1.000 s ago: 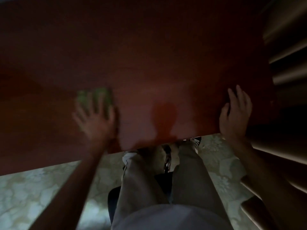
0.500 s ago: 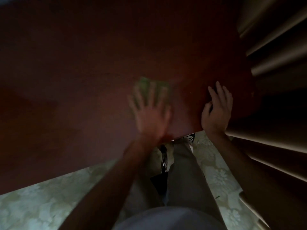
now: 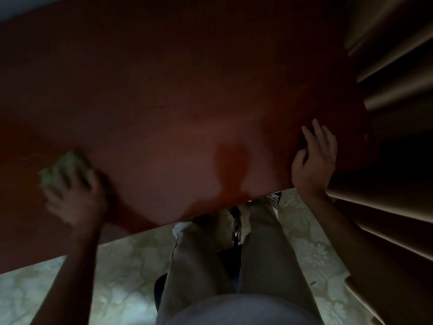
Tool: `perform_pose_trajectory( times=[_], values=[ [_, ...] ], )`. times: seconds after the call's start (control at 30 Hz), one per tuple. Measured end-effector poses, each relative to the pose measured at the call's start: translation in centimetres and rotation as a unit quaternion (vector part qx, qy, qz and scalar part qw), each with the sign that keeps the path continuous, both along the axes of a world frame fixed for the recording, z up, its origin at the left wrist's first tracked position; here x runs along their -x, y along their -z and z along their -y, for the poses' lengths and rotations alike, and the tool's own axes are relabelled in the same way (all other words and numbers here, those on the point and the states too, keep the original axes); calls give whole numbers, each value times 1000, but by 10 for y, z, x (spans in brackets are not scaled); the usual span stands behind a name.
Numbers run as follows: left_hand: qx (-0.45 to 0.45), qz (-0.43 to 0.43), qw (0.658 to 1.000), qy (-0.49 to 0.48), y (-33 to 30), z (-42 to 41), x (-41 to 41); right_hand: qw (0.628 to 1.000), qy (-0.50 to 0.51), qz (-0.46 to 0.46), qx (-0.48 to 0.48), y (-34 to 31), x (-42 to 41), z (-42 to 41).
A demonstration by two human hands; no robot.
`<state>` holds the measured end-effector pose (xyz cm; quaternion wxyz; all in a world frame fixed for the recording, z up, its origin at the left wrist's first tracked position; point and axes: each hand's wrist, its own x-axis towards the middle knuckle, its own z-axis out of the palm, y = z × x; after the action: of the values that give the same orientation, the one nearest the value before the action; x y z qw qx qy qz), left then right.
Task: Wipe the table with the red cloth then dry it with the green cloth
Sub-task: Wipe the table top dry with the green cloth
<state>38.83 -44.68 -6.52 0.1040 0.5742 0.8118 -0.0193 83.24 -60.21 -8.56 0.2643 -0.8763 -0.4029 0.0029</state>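
On table, blurred crumpled green cloth

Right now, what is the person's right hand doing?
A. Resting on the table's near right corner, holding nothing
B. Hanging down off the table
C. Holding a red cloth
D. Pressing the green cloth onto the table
A: the right hand lies bare on the table corner, while the left hand presses the green cloth.

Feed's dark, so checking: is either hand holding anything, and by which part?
The left hand presses the green cloth flat on the table, fingers over its near part. The right hand rests on the table's edge, holding nothing.
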Motion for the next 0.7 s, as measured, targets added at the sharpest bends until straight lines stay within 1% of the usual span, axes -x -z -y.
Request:
perform_pose_trajectory(
  times=[0.03, 0.07, 0.17, 0.23, 0.27, 0.3, 0.37, 0.4, 0.43, 0.5, 0.53, 0.6, 0.63, 0.7],
  values=[
    [10, 2, 999, -42, -1, 8, 16, 1000, 1, -1, 2, 0, 0, 0],
    [10, -2, 999, -49, 1, 24, 20, 1000, 3, -4, 5, 1, 1, 0],
    [3, -3, 1000, 9, 10, 68, -22, 1000, 5, 0, 0, 2, -1, -1],
    [-13, 6, 996, 92, 13, 87, -77, 1000, 3, 1, -1, 2, 0, 0],
    [-24, 12, 989, 149, 13, 95, -111, 1000, 3, 2, 2, 1, 0, -2],
    [-34, 21, 976, 214, 13, 104, -148, 1000, 2, 4, 8, 1, 0, -3],
    [-48, 37, 934, 353, 10, 121, -227, 1000, -7, 2, 25, -1, 1, -1],
    [-52, 43, 913, 402, 8, 127, -265, 999, -12, -4, 31, -1, 1, 0],
    [-49, 52, 902, 425, 7, 131, -299, 999, -14, -15, 27, -1, 0, 0],
    [-34, 72, 898, 432, 5, 129, -345, 999, -2, -50, -10, -1, -5, 0],
    [-24, 76, 897, 434, 5, 122, -356, 998, 4, -63, -31, -2, -6, 0],
    [-25, 79, 898, 432, 4, 98, -351, 997, -2, -58, -45, -4, -5, -1],
    [-35, 75, 908, 411, 5, 81, -338, 998, -9, -52, -41, -6, -4, 0],
    [-43, 47, 945, 322, 6, 43, -294, 998, -26, -47, -17, -11, -3, 0]
  ],
)
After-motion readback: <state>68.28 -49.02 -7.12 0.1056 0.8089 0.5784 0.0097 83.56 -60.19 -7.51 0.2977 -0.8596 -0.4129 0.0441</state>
